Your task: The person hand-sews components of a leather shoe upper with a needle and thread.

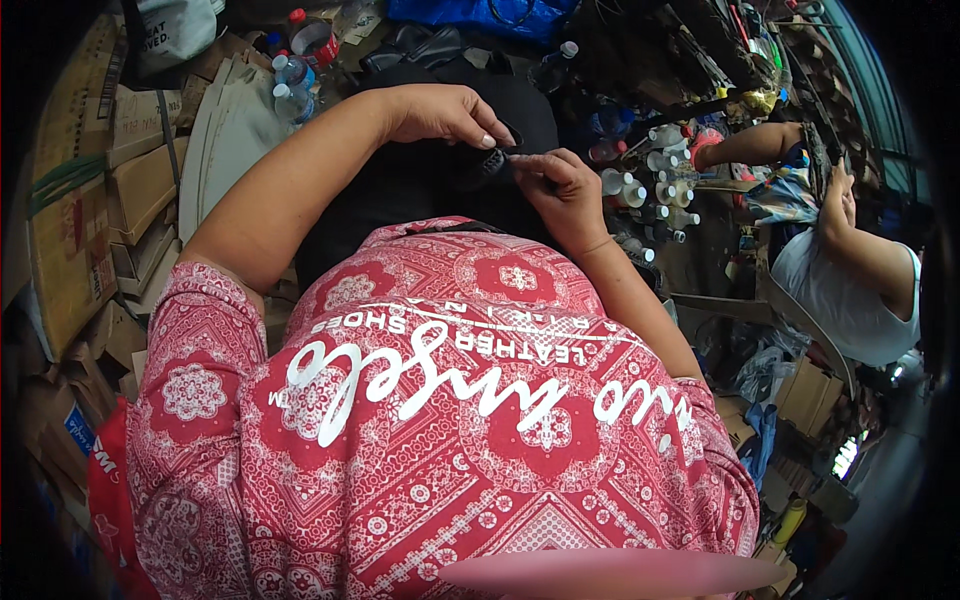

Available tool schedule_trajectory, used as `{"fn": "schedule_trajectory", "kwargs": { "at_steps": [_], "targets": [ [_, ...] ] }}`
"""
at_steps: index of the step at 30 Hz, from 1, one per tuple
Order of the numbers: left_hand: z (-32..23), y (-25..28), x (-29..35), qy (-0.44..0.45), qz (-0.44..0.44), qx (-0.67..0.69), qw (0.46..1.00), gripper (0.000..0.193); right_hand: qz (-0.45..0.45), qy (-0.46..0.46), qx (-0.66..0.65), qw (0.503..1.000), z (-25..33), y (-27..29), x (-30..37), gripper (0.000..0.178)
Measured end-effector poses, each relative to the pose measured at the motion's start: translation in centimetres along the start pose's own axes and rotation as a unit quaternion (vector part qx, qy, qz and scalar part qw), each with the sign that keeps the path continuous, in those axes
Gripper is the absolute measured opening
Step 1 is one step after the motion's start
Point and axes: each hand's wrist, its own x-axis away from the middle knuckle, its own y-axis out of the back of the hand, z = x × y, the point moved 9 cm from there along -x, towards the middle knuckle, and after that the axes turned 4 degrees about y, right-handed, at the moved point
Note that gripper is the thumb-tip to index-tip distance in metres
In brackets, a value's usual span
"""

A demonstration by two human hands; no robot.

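evidently, from my distant seat, i read this as a close fingertip-work step, with the left hand point(447, 115) and right hand point(566, 192) drawn narrow at a small dark piece point(491, 162) over black cloth point(385, 195), exact grip unclear, so next i'd want steady, fine control.

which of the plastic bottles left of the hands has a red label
The clear plastic bottle with the red label, uppermost of those left of the left hand; the two pale-capped clear plastic bottles below it show no red.
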Motion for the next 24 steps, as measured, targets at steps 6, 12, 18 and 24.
{"fn": "schedule_trajectory", "kwargs": {
  "at_steps": [6,12,18,24],
  "targets": [
    [-0.5,-0.9,-0.1,-0.006,0.027,-0.037,0.999,0.039,0.022,0.04,0.094,0.995,1.5,0.2,0.0,0.016],
    [0.0,-1.5,-0.6,-0.013,0.05,-0.024,0.998,0.041,0.065,0.065,0.19,0.978,3.0,0.0,-0.2,0.01],
    [0.0,-1.9,-0.9,-0.027,0.059,-0.013,0.998,0.041,0.153,0.057,0.25,0.954,4.6,-0.5,-1.4,0.011],
    [-1.2,-1.6,-1.0,-0.067,0.058,-0.08,0.993,0.035,0.246,0.048,0.235,0.939,2.7,-0.7,-3.1,0.017]
  ]
}}
